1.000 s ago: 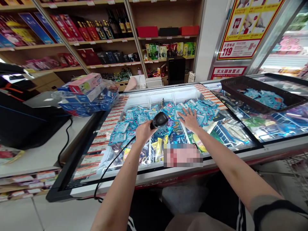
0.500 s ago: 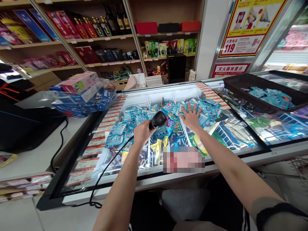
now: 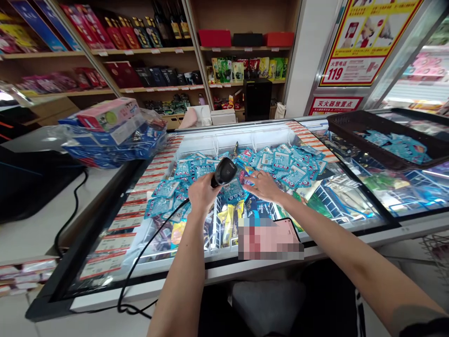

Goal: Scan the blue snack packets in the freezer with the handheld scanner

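Observation:
My left hand (image 3: 202, 193) is closed round the handle of a black barcode scanner (image 3: 226, 171), whose head points away to the right. From its base a black cord (image 3: 150, 236) runs down to the left. My right hand (image 3: 264, 186) is open with its fingers stretched left, beside a light-blue packet (image 3: 232, 191) that lies below the scanner. Whether its fingertips touch the packet I cannot tell. Many similar packets spread over the glass lid in a left pile (image 3: 166, 189) and a right pile (image 3: 293, 168).
A phone (image 3: 290, 228), partly blurred out, lies at the near edge of the glass-topped freezer (image 3: 224, 264). Far right stands a brown tray (image 3: 368, 150) with more blue packets. Plastic-wrapped boxes (image 3: 112, 133) sit at the left, before shelves of goods (image 3: 150, 86).
My right hand has moved left and nearer, from the right pile to beside the packet near the scanner. The scanner has shifted slightly left in my left hand.

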Tool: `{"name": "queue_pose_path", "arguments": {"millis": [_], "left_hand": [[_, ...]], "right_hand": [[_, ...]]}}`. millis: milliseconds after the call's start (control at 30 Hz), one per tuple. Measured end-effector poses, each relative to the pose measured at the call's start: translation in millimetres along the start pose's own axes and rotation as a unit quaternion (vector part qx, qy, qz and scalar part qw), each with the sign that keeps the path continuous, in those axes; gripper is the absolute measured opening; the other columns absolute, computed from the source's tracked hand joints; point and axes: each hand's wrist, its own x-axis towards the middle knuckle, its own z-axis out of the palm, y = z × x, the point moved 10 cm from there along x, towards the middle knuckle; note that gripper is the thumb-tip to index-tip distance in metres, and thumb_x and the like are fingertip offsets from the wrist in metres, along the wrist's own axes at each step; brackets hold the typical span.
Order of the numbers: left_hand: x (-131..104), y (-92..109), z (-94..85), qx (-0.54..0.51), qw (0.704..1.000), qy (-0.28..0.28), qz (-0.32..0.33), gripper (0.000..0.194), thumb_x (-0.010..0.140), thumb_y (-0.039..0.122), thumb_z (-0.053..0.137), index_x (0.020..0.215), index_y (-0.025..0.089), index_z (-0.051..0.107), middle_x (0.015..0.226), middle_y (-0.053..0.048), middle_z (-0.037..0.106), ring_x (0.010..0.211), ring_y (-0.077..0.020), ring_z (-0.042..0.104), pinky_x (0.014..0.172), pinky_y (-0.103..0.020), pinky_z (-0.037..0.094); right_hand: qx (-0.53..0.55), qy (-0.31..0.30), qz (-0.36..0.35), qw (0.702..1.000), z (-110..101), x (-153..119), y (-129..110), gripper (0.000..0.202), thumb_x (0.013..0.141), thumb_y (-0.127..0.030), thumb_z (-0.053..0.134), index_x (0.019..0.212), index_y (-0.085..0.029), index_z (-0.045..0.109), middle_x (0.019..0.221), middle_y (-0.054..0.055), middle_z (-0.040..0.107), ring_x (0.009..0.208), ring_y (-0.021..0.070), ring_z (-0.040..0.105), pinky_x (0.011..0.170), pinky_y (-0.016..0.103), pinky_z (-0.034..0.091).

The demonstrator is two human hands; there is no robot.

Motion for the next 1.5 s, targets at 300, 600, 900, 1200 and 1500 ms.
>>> {"name": "queue_pose_path", "arguments": {"millis": [300,600,900,1200,1500], "left_hand": [[3.7,-2.7,2.7,0.033,0.999,-0.003,0.02,0.036,0.078,0.045,0.052,0.105,0.023,0.061,0.099,-0.007,0.067,0.089,-0.0252,0.062,0.064,-0.028,0.04],[1.6,-4.2,-5.3,0.025,0.999,0.026,0.021,0.034,0.077,0.046,0.054,0.103,0.024,0.061,0.096,-0.005,0.068,0.086,-0.0227,0.063,0.061,-0.027,0.037],[1.2,10.1,-5.0,-0.003,1.0,0.0,0.031,0.035,0.076,0.047,0.055,0.1,0.023,0.062,0.096,-0.005,0.069,0.086,-0.0212,0.062,0.059,-0.025,0.035],[-4.3,27.0,0.2,-0.002,0.997,-0.013,0.078,0.03,0.076,0.044,0.056,0.097,0.024,0.062,0.09,-0.003,0.069,0.079,-0.0205,0.062,0.055,-0.025,0.03],[-5.9,32.8,-0.4,-0.015,0.995,-0.009,0.097,0.029,0.076,0.041,0.056,0.1,0.025,0.062,0.092,-0.003,0.068,0.081,-0.0205,0.062,0.057,-0.025,0.032]], "right_hand": [[-0.025,-0.029,0.071,0.997,15.2,7.7,7.4,0.063,0.071,-0.069,0.052,0.115,-0.026,0.057,0.125,0.009,0.05,0.118,0.0312,0.038,0.092,0.046,0.034],[0.217,0.104,0.172,0.955,-4.2,-14.3,68.0,0.054,0.077,-0.044,0.058,0.124,-0.021,0.043,0.117,0.009,0.057,0.102,0.0245,0.056,0.078,0.038,0.048],[0.246,0.188,0.187,0.932,-16.9,-18.4,86.6,0.048,0.085,-0.038,0.042,0.131,-0.026,0.038,0.108,0.006,0.06,0.072,0.0198,0.063,0.067,0.039,0.053],[0.242,0.194,0.171,0.935,-22.9,-18.3,77.1,0.046,0.086,-0.036,0.043,0.13,-0.024,0.042,0.111,0.008,0.06,0.084,0.0252,0.064,0.067,0.041,0.055],[0.231,0.187,0.178,0.938,-20.7,-18.9,77.7,0.046,0.087,-0.039,0.042,0.131,-0.026,0.04,0.121,0.009,0.057,0.076,0.0223,0.065,0.068,0.041,0.055]]}}
